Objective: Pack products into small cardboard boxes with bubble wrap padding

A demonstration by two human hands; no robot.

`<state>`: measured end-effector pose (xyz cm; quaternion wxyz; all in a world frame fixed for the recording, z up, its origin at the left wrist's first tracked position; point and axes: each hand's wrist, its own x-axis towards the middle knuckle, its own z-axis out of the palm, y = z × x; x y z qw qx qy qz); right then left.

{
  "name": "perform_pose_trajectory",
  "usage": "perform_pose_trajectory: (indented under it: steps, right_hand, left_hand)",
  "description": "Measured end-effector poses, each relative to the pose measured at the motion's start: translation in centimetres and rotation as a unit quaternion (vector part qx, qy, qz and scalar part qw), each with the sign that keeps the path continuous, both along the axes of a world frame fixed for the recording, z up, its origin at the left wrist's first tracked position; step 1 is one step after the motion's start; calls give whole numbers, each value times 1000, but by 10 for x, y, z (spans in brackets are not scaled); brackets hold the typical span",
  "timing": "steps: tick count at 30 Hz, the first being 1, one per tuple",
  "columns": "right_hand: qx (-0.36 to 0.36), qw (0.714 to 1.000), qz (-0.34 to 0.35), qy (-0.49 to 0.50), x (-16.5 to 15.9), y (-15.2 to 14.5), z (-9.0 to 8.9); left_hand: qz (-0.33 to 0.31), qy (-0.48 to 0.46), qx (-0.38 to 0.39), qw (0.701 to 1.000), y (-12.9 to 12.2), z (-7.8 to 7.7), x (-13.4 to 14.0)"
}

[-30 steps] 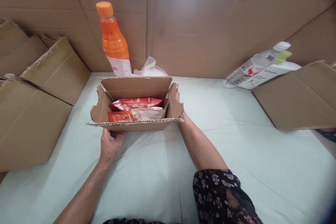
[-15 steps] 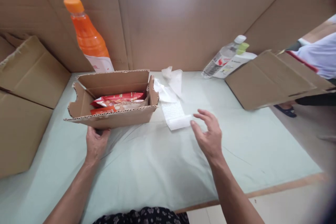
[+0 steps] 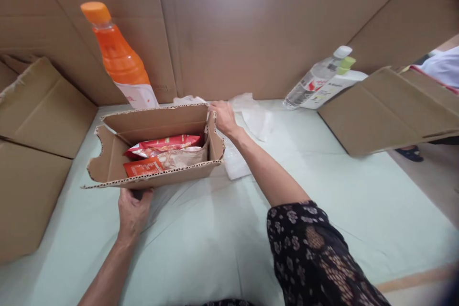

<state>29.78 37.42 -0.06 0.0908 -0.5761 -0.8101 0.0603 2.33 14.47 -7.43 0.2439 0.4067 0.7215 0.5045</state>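
Observation:
An open cardboard box [image 3: 168,183] with ragged edges stands in front of me. Inside lie a red snack packet [image 3: 168,143] and an orange and beige packet [image 3: 143,167]. At the lower front wall, my left hand [image 3: 132,215] grips the box, its fingertips hidden under it. My right hand [image 3: 223,117] reaches to the far right corner of the box, against the rim, its fingers mostly hidden behind. Crumpled clear-white plastic wrap [image 3: 256,117] lies right of that hand, partly covered by my forearm. More whitish wrap shows behind the box.
An orange drink bottle [image 3: 124,64] stands behind the box at left. A clear water bottle [image 3: 315,81] and a white bottle with a green cap [image 3: 333,88] lean at back right. Cardboard boxes [image 3: 387,110] flank both sides. A person's pale sleeve [image 3: 442,67] shows at far right.
My right hand has moved from beside the plastic wrap, where its fingers were apart, up and left to the box's far right corner. Whitish wrap now shows behind the box. My left hand stays at the box.

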Motion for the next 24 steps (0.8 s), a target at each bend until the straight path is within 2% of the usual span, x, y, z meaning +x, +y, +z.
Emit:
perform_pose_trajectory:
  steps: [2, 4, 7, 8, 10, 12, 15, 19, 22, 24]
  right_hand:
    - [6, 1000, 17, 6, 2, 11, 0]
    - [44, 999, 1, 31, 25, 12, -3]
    - [135, 980, -118, 82, 86, 5, -11]
    - [143, 971, -167, 92, 107, 2, -14]
    - [127, 958, -237, 103, 138, -2, -19]
    - [105, 954, -254, 121, 152, -6, -21]
    - [140, 953, -202, 180, 141, -10, -5]
    - [222, 940, -70, 248, 100, -6, 43]
    - [176, 949, 5, 262, 59, 19, 67]
    - [102, 961, 59, 252, 32, 43, 67]
  left_hand:
    - [-1, 0, -8, 1000, -1, -1, -1]
    - [-2, -5, -21, 1000, -2, -1, -1]
    - [2, -23, -29, 999, -3, 0, 0]
    - [2, -26, -26, 999, -2, 0, 0]
    - [1, -25, -16, 1000, -2, 0, 1]
    - [-3, -19, -10, 1000, -2, -1, 1]
    - [-2, -11, -18, 1000, -2, -2, 0]
    - [8, -15, -28, 999, -2, 0, 1]
    - [14, -14, -30, 999, -2, 3, 3]
    - [5, -11, -21, 1000, -2, 4, 3]
